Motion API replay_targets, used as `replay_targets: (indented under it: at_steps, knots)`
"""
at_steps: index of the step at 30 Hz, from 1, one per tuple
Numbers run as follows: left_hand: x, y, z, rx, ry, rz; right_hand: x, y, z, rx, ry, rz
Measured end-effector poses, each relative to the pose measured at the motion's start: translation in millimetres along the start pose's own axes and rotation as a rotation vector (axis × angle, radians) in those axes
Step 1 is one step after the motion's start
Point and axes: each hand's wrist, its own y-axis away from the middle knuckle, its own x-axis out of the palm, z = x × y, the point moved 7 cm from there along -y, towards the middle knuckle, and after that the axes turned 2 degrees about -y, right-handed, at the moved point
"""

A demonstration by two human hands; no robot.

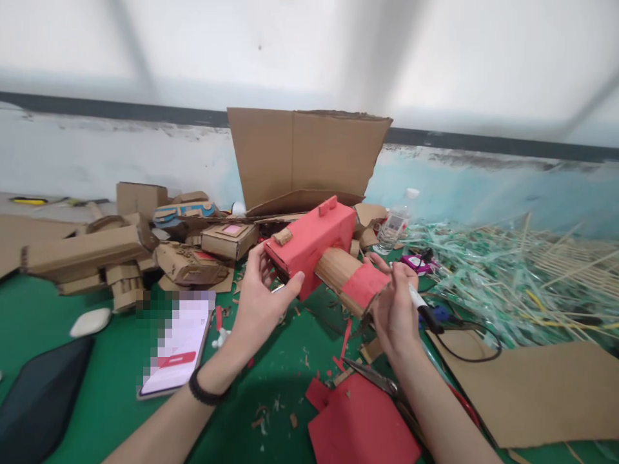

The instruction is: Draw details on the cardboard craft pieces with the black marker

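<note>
Between my hands is a cardboard model camera (316,235), tilted, its box body covered in red paper. A bare cardboard tube (338,267) sticks out from it like a lens, with a band of red paper (365,283) round its outer end. My left hand (268,299) grips the body's near left end, thumb in front and fingers behind. Around the tube's outer end my right hand (399,306) is closed, touching the red band; some of its fingers are hidden. A white and black pen-like thing (425,310) shows beside that hand; whether the hand holds it I cannot tell.
Scissors (374,377) and red paper (362,422) lie on the green table below. Left are a phone (176,345), a black tablet-like slab (46,399) and cardboard models (87,254). Right are a bottle (394,222), thin sticks (546,283) in plastic and a cardboard sheet (532,386).
</note>
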Motion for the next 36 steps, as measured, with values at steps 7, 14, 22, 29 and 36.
replay_targets:
  at_steps: [7,14,22,29,36]
  knots:
    - [14.7,24,14,-0.057,-0.084,0.027,12,15,9,-0.129,0.149,0.050]
    - [17.1,28,28,-0.131,-0.005,0.020,6,14,4,-0.194,0.239,0.077]
    - [26.3,37,41,-0.144,0.030,0.069,-5,8,2,-0.032,0.251,-0.095]
    - [9.4,29,38,-0.117,0.073,-0.083,17,21,19,-0.038,0.148,0.138]
    - [8.6,33,46,-0.242,0.173,-0.052,11,16,38,-0.186,0.147,0.185]
